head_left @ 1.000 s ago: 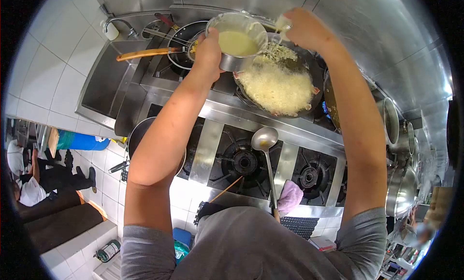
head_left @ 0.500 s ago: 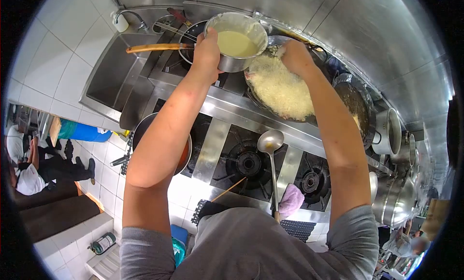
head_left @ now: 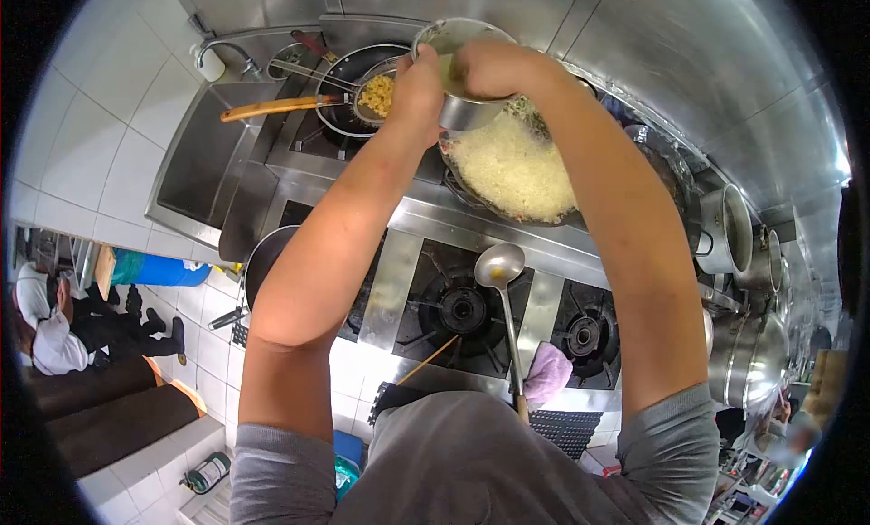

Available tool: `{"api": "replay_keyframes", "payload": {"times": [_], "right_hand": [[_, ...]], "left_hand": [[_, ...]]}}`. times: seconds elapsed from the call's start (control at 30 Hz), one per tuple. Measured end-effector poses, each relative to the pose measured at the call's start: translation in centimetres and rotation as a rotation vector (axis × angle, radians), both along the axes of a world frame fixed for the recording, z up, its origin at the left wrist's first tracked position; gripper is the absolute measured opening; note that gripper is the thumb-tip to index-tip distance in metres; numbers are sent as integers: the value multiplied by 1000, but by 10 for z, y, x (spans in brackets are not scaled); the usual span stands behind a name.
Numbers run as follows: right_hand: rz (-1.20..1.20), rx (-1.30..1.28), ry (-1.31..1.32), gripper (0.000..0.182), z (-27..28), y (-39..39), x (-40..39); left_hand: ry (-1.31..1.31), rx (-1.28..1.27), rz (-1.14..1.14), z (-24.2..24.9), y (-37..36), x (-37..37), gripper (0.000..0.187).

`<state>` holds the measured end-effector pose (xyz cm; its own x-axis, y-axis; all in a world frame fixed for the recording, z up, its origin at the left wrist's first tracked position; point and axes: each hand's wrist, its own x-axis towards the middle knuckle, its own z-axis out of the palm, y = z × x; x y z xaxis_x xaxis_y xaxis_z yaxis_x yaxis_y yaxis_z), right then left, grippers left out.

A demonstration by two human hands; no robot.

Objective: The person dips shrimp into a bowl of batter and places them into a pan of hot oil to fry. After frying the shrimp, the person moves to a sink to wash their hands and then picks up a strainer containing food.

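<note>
My left hand [head_left: 420, 92] grips the side of a metal bowl [head_left: 467, 114] that holds pale batter. Inside the bowl's opening is my right hand [head_left: 485, 69], its fingertips hidden by the hand and the batter. Just below and right of the bowl, pale foaming food [head_left: 512, 167] fills a large pan on the back of the stove. Left of my left hand, a wooden-handled strainer [head_left: 284, 107] with yellow fried bits [head_left: 376, 95] rests over a black pan [head_left: 340, 121].
A ladle [head_left: 499, 265] and a purple cloth [head_left: 547, 373] lie across the front burners. At the left is a sink [head_left: 204, 149]; pots [head_left: 725, 228] stand at the right. Another person [head_left: 54, 330] is at the far left, with people also at the far right.
My right hand has moved left from over the foaming pan into the bowl. The bowl and my left hand have shifted slightly right, and more of the strainer shows.
</note>
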<state>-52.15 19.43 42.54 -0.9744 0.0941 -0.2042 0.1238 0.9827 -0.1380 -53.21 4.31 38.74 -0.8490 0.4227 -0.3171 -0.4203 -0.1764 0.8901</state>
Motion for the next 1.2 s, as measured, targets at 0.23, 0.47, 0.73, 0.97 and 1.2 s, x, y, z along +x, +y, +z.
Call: {"api": "replay_keyframes", "payload": {"times": [0.23,0.47,0.73,0.97,1.2], "right_hand": [[-23,98,-131,33,-23,23,-9],[96,126,44,28,65,25,18],[-161,124,401,33,23,76,5],[-189,154,308,31,-67,69,-23],[-169,180,380,21,-91,71,-30]], "left_hand": [[-43,22,-41,-12,28,-2,65],[-60,42,-32,-11,15,-5,66],[-15,-56,31,-18,-23,-19,63],[-6,-63,70,-21,-46,-32,55],[1,-77,97,-23,-53,-38,53]]}}
